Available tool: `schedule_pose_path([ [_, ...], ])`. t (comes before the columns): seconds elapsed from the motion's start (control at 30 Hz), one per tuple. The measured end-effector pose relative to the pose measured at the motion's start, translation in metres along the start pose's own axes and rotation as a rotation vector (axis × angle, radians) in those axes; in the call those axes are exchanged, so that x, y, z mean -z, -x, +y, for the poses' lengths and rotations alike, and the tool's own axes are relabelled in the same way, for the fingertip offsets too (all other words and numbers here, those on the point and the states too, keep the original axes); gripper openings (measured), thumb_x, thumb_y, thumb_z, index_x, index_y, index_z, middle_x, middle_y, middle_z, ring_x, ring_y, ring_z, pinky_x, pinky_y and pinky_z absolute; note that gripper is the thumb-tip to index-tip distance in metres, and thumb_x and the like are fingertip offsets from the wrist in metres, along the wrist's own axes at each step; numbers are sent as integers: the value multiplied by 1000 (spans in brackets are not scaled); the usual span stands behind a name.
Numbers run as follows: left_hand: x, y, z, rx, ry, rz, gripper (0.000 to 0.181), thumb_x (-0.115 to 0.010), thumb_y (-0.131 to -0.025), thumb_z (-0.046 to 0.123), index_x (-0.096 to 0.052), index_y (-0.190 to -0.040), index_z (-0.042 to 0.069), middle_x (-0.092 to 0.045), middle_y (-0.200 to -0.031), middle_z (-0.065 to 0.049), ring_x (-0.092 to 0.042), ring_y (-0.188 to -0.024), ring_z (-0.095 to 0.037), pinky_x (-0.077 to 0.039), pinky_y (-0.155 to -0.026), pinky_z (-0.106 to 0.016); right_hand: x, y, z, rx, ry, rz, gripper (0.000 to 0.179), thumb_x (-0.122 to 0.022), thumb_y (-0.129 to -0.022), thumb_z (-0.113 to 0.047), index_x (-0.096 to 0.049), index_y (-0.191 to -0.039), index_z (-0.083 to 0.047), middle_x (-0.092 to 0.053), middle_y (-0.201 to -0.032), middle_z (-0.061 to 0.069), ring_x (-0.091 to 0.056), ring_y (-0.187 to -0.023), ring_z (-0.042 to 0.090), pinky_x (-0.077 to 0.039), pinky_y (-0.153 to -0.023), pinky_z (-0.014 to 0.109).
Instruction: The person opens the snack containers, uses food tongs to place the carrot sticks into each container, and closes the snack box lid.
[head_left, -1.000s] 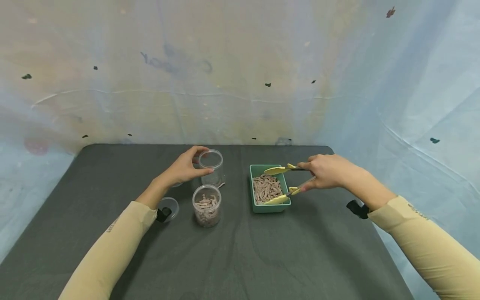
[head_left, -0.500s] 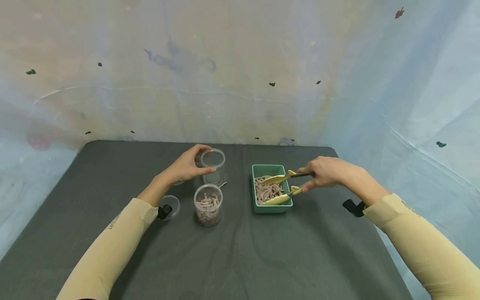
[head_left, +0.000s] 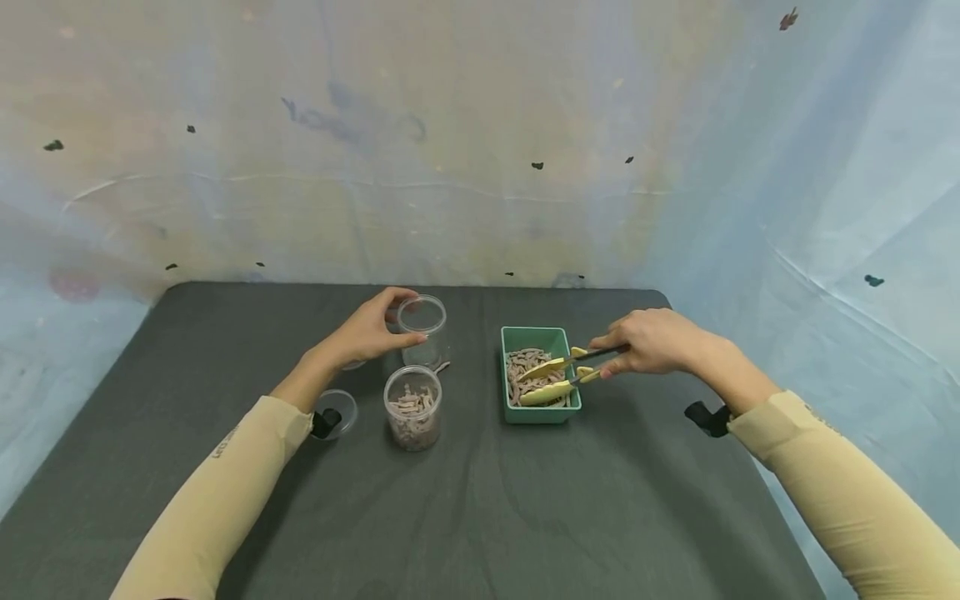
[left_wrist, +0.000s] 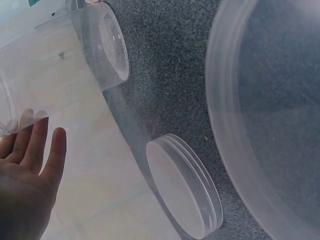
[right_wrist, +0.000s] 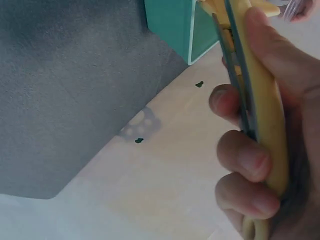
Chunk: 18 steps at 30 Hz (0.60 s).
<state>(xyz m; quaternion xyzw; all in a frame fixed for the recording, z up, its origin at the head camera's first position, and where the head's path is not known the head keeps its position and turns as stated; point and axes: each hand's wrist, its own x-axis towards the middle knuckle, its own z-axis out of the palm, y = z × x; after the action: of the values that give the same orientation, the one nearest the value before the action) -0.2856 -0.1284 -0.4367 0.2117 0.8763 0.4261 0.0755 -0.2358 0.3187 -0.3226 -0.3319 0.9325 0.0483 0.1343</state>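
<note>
My left hand [head_left: 369, 331] grips a clear plastic jar [head_left: 426, 354] near its rim, thumb on the near side, fingers round the back. The jar [left_wrist: 55, 65] looks bare inside. A second clear jar [head_left: 415, 421], part filled with greyish-brown strips [head_left: 412, 406], stands just in front of it. My right hand [head_left: 648, 342] holds yellow-tipped tongs [head_left: 546, 390], fingers wrapped round the yellow handle in the right wrist view. The tong tips reach into a green rectangular box [head_left: 543, 418], among more strips [head_left: 517, 368]; whether they pinch any I cannot tell.
A clear round lid [head_left: 343, 408] lies on the dark tablecloth [head_left: 480, 517] beside my left wrist. Another lid [left_wrist: 177, 187] is mostly hidden behind my left hand in the head view. A loose strip [head_left: 443, 367] lies by the held jar's base. A pale sheet [head_left: 465, 150] hangs behind the table.
The tongs' tips, spread wide before, have come down into the box and drawn closer together over the strips. My left hand keeps holding the jar in the same place.
</note>
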Motion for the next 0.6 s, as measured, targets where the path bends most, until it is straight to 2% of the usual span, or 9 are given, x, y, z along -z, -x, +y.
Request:
schedule_pose_path([
  [0.4,-4,-1,-5,0,-12,-4,85,-81,-92,44,-37,-157,13,-41,-157,-16,-48,-134,-44,-45,-107,-58,-15,17,9,53,-40,93,47,-76,-94,-43,-75,-131,-14,-74,-122,10,-72,-95,25,-57,-71,41],
  [0.6,-4,-1,-4,-5,2,-6,83,-81,-92,42,-38,-157,13,-42,-157,-16,-46,-136,-45,-43,-109,-58,-20,27,11,45,-65,156,47,-76,-94,-44,-75,-132,-16,-73,-124,14,-73,-101,30,-58,-73,45],
])
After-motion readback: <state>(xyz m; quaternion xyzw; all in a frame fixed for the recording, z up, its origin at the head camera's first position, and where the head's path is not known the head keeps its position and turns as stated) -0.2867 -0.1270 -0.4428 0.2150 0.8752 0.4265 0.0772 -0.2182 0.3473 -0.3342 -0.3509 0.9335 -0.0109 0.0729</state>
